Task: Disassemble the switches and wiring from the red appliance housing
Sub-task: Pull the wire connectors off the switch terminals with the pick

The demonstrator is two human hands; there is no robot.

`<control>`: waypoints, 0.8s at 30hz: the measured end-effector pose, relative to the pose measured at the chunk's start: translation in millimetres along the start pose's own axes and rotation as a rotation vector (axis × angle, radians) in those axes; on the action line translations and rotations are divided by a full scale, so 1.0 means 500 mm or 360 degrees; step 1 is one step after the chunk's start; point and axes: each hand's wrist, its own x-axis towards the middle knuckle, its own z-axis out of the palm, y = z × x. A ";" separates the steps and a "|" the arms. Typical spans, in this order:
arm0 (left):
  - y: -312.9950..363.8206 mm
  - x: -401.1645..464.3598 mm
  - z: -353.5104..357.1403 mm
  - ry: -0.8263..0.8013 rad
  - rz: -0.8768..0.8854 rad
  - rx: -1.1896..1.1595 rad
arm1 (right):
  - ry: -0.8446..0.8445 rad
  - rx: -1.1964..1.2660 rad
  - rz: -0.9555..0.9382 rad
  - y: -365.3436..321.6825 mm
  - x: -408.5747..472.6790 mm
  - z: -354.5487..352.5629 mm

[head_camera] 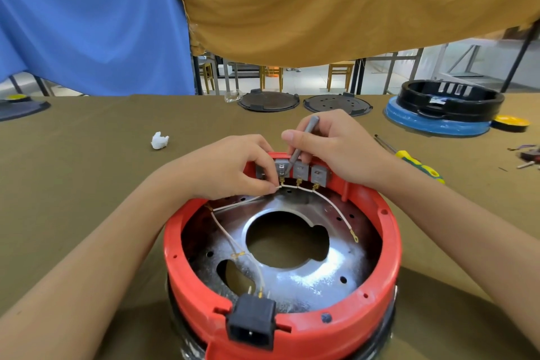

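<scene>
— What hangs behind the desk?
— A blue cloth at left, a mustard cloth beside it.
— And under them?
— Wooden chairs, metal frames, a pale, brightly lit floor.

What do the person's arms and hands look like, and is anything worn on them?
Both forearms are bare as far as the picture shows: no sleeve comes into view. The left hand and the right hand wear no gloves, and no ring, watch or bracelet shows on them or on the wrists. The fingernails look short and unpainted. Nothing is strapped or taped to either arm.
</scene>
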 end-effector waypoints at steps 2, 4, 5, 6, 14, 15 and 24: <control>-0.001 -0.001 0.000 0.0007 -0.0001 -0.0009 | 0.0020 -0.0109 -0.0105 -0.005 -0.005 0.001; -0.001 0.000 0.001 0.0017 0.0002 0.0006 | 0.0048 -0.0195 -0.0223 -0.008 -0.010 -0.003; -0.001 0.001 0.001 0.0019 0.0004 0.0018 | 0.0042 -0.0255 -0.0273 -0.010 -0.013 -0.005; -0.002 0.001 0.001 0.0019 0.0005 0.0025 | 0.0012 -0.0335 -0.0310 -0.012 -0.014 -0.006; -0.002 0.003 0.002 0.0026 0.0026 0.0039 | -0.0114 -0.0434 -0.0266 -0.025 -0.006 0.002; -0.003 0.003 0.002 0.0029 0.0029 0.0039 | -0.0103 -0.0371 -0.0232 -0.026 -0.003 0.003; -0.001 0.003 0.001 0.0012 0.0034 0.0012 | -0.0035 -0.0100 0.0028 -0.020 0.022 0.014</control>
